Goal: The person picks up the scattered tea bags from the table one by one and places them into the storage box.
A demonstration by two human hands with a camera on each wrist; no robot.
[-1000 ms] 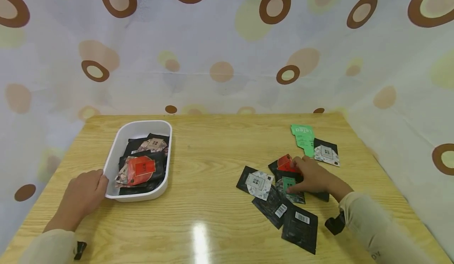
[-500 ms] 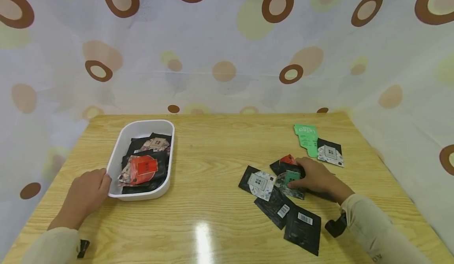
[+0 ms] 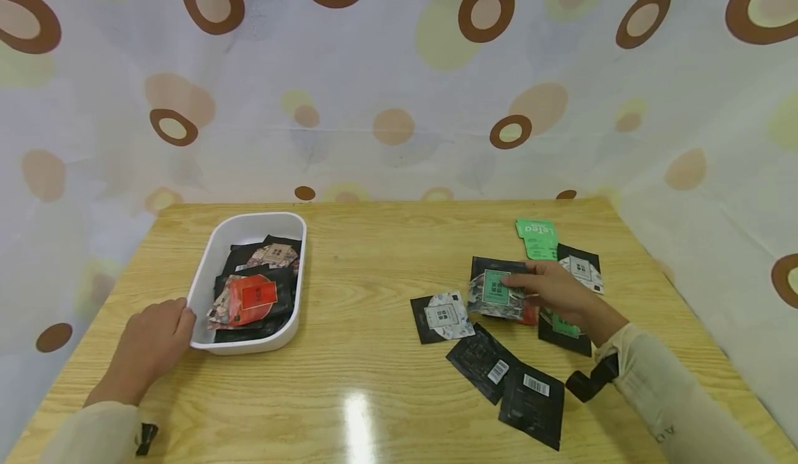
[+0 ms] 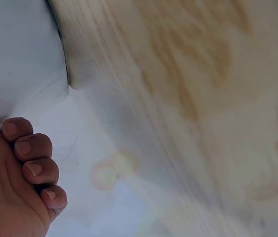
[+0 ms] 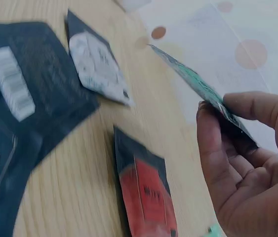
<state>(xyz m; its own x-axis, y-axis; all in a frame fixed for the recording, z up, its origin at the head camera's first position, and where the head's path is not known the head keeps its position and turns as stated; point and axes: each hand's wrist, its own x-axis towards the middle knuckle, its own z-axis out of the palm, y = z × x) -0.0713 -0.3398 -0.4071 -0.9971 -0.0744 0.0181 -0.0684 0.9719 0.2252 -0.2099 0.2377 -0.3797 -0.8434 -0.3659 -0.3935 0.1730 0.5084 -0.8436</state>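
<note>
My right hand pinches a black tea sachet with a green label between thumb and fingers. In the right wrist view the sachet is raised off the table and seen nearly edge-on. Below it lies a red-labelled sachet, mostly covered in the head view. Another green-labelled sachet lies under the wrist. At the left, my left hand grips the near left rim of a white plastic bin. Its fingers curl against the bin's outside in the left wrist view. Several sachets, a red one on top, lie inside the bin.
Two black sachets lie barcode up near the front, overlapping. A white-patterned sachet lies left of the raised one. Farther back right are a green LeTea packet and another white-patterned sachet. A spotted curtain surrounds the table.
My right hand has lifted the green-labelled sachet from the pile. The white-patterned sachet beside it has turned and slid slightly left. Another green-labelled sachet now shows. My left hand stays on the bin.
</note>
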